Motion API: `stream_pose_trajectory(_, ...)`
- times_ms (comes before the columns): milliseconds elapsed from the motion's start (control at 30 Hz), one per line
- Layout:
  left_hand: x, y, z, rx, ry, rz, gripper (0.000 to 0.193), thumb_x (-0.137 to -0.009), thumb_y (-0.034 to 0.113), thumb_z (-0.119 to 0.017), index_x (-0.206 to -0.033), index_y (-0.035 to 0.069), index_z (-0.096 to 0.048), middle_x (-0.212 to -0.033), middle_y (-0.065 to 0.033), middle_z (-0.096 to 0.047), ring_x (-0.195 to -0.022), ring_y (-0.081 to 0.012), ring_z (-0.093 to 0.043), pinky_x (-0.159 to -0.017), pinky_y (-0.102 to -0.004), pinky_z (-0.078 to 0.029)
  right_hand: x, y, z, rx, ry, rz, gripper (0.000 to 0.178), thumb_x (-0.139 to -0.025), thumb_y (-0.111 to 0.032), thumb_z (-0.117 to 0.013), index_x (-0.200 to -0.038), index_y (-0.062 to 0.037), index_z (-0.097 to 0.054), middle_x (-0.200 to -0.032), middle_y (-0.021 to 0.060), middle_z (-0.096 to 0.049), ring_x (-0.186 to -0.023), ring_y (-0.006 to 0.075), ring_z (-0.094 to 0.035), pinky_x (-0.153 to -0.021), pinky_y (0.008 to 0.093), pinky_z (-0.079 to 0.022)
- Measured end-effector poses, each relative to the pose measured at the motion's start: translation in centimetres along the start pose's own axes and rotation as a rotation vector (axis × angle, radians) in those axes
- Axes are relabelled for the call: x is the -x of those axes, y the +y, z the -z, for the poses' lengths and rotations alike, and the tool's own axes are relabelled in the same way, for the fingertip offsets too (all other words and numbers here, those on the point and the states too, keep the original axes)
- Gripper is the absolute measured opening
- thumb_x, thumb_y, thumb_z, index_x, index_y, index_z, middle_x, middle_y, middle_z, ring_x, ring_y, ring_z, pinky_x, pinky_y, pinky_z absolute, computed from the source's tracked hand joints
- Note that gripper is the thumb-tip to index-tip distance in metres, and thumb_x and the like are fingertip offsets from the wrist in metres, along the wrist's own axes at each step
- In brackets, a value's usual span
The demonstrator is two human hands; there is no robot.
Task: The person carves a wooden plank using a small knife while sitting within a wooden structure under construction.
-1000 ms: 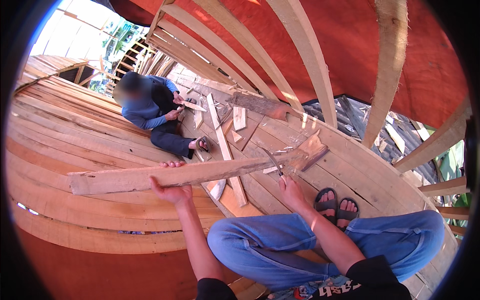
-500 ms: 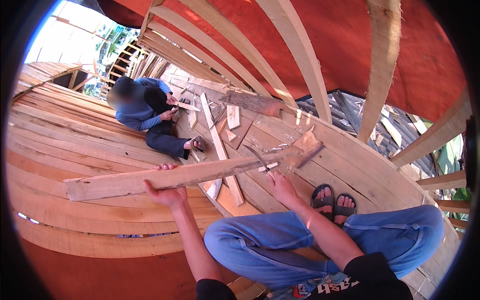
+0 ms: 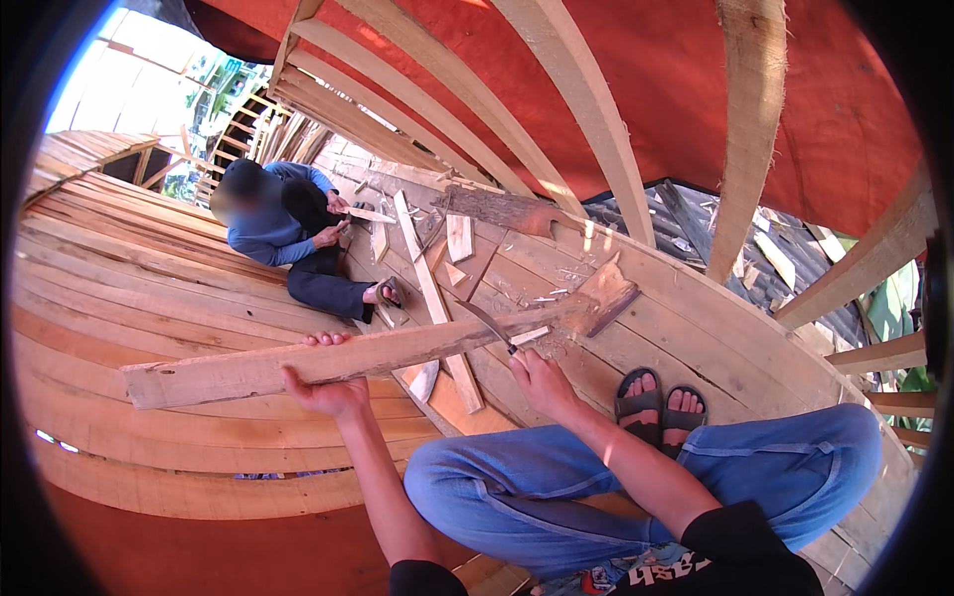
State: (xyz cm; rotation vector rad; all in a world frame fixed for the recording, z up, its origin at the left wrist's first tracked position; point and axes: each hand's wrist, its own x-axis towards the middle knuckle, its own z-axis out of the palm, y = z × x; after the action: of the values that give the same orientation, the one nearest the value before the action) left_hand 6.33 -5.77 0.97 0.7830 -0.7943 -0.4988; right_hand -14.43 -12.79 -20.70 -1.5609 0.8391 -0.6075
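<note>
A long rough wooden plank (image 3: pixel 229 375) slants across in front of me, its left end raised. My left hand (image 3: pixel 333 389) is closed around its middle-left part, thumb on the near side and fingertips over the far edge. My right hand (image 3: pixel 542 385) grips the dark handle of a curved knife (image 3: pixel 485 324). The blade lies against the plank's bark-edged right part. The plank's far right end meets a rough wood block (image 3: pixel 602 298) on the floor; whether it rests on it or only against it, I cannot tell. A thin pale sliver (image 3: pixel 529 336) lies beside the knife.
A co-worker (image 3: pixel 283 223) sits at the far left, holding a thin piece of wood. Offcuts, a long pale strip (image 3: pixel 437 298) and a bark slab (image 3: pixel 497 208) lie on the plank floor (image 3: pixel 715 348). Curved ribs (image 3: pixel 586 89) rise at the right before red sheeting. My sandalled feet (image 3: pixel 661 402) are near.
My right hand has drawn the knife leftward and slightly toward me along the plank. The left hand keeps its hold, with the plank shifted only slightly.
</note>
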Motion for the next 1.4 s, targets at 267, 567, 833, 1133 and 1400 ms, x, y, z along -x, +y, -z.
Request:
stream_pose_trajectory(267,0.2,-0.6,-1.0,-0.003,0.053,-0.008,0.052,-0.087,0.057,-0.048,-0.097,0.005,-0.051,-0.088,-0.0105,-0.051,-0.084,-0.0246,-0.05,-0.086,-0.0403,-0.042,-0.4,8.4,1.9,0.067,0.222,-0.174,0.037,-0.097,-0.033,-0.046,-0.095,0.0035,-0.053,-0.075,0.0308,-0.061,-0.078,0.0506,-0.06,-0.068,0.0581,-0.046)
stream_pose_trajectory(567,0.0,-0.5,-1.4,-0.028,0.092,-0.019,0.051,-0.087,0.056,-0.049,-0.097,0.006,-0.049,-0.087,-0.0099,-0.05,-0.085,-0.024,-0.049,-0.087,-0.0394,-0.041,-1.0,7.8,-0.7,-0.018,0.208,-0.134,0.037,-0.097,-0.032,-0.046,-0.092,0.0033,-0.054,-0.075,0.0295,-0.062,-0.076,0.0487,-0.061,-0.066,0.0571,-0.046)
stream_pose_trajectory(833,0.1,0.2,0.1,-0.023,0.05,-0.006,0.051,-0.083,0.054,-0.056,-0.097,0.006,-0.049,-0.086,-0.0088,-0.05,-0.085,-0.0231,-0.05,-0.088,-0.039,-0.041,-0.7,5.3,-1.3,-0.019,0.171,-0.065,0.038,-0.098,-0.032,-0.045,-0.091,0.0038,-0.054,-0.075,0.0291,-0.061,-0.075,0.0485,-0.061,-0.065,0.0562,-0.046)
stream_pose_trajectory(1133,0.0,0.0,-1.2,-0.033,0.047,-0.021,0.05,-0.083,0.054,-0.056,-0.096,0.006,-0.048,-0.086,-0.0089,-0.05,-0.084,-0.0231,-0.049,-0.087,-0.0389,-0.041,-1.3,8.4,1.2,0.033,0.193,-0.121,0.038,-0.099,-0.033,-0.043,-0.089,0.003,-0.053,-0.077,0.0293,-0.062,-0.076,0.0478,-0.061,-0.065,0.0558,-0.044)
stream_pose_trajectory(1400,-0.3,-2.3,-3.0,-0.021,0.057,0.0,0.051,-0.083,0.054,-0.055,-0.096,0.005,-0.047,-0.085,-0.0089,-0.049,-0.084,-0.0225,-0.048,-0.086,-0.0387,-0.04,-2.7,12.6,0.8,0.018,0.385,-0.179,0.036,-0.098,-0.032,-0.045,-0.093,0.0029,-0.054,-0.076,0.0275,-0.062,-0.074,0.0476,-0.061,-0.064,0.0542,-0.045)
